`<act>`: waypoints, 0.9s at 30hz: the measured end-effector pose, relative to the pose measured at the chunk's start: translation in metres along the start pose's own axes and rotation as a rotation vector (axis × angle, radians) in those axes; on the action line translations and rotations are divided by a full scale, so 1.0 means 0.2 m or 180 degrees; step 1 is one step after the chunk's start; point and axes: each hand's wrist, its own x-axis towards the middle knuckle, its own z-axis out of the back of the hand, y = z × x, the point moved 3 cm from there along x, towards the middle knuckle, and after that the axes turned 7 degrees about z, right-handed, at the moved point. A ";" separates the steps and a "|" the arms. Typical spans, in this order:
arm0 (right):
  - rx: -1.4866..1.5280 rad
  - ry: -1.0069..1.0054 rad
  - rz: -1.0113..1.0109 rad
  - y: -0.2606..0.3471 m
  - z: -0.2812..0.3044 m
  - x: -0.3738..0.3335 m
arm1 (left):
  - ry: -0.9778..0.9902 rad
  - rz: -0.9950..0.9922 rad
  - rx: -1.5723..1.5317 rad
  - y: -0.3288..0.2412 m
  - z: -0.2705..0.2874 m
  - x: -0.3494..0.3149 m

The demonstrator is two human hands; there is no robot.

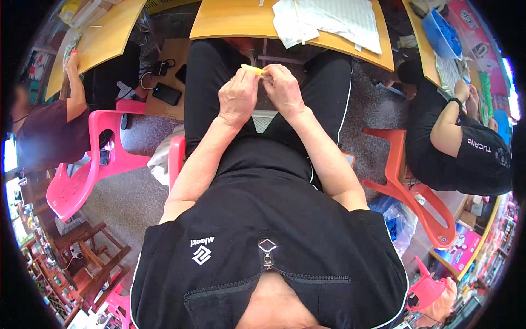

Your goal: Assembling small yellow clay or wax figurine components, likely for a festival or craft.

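My left hand [238, 97] is closed, its fingertips pinching a small slim yellow piece [252, 69] whose exact kind I cannot make out. Against the right end of that piece, the fingers of my right hand [283, 90] are pinched together. A tiny pale bit shows at those fingertips, too small to name. Both hands are raised over my lap, just short of the near edge of a yellow wooden table [230, 22]. On the table lies a white striped cloth [345, 24], partly hanging over the edge, beyond my hands.
A co-worker [49, 129] sits at the left table [112, 41] beside a pink chair [101, 159]. Another co-worker [457, 137] handles striped cloth at the right, near an orange chair [394, 164] and a blue basket [441, 35]. A black phone [166, 94] lies on cardboard left of my legs.
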 end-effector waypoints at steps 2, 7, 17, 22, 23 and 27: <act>-0.0160 -0.0170 -0.0015 -0.03 0.00 0.01 | -0.0023 0.0095 -0.0315 -0.06 0.00 0.01; 0.0200 -0.0546 -0.0606 -0.04 0.06 0.03 | -0.0050 0.0338 -0.0990 -0.07 0.02 0.09; 0.0890 -0.0217 -0.1705 -0.09 0.06 -0.01 | 0.1803 0.2430 -0.3863 0.13 -0.15 -0.01; 0.1048 -0.0335 -0.2123 -0.10 0.04 -0.03 | 0.2032 0.2563 -0.3864 0.11 -0.14 -0.01; 0.1446 -0.0341 -0.2403 -0.15 0.00 -0.06 | 0.2098 0.2649 -0.4005 0.11 -0.15 0.00; 0.3083 0.0001 -0.2865 -0.15 -0.04 -0.07 | 0.1987 0.2920 -0.4512 0.16 -0.17 -0.04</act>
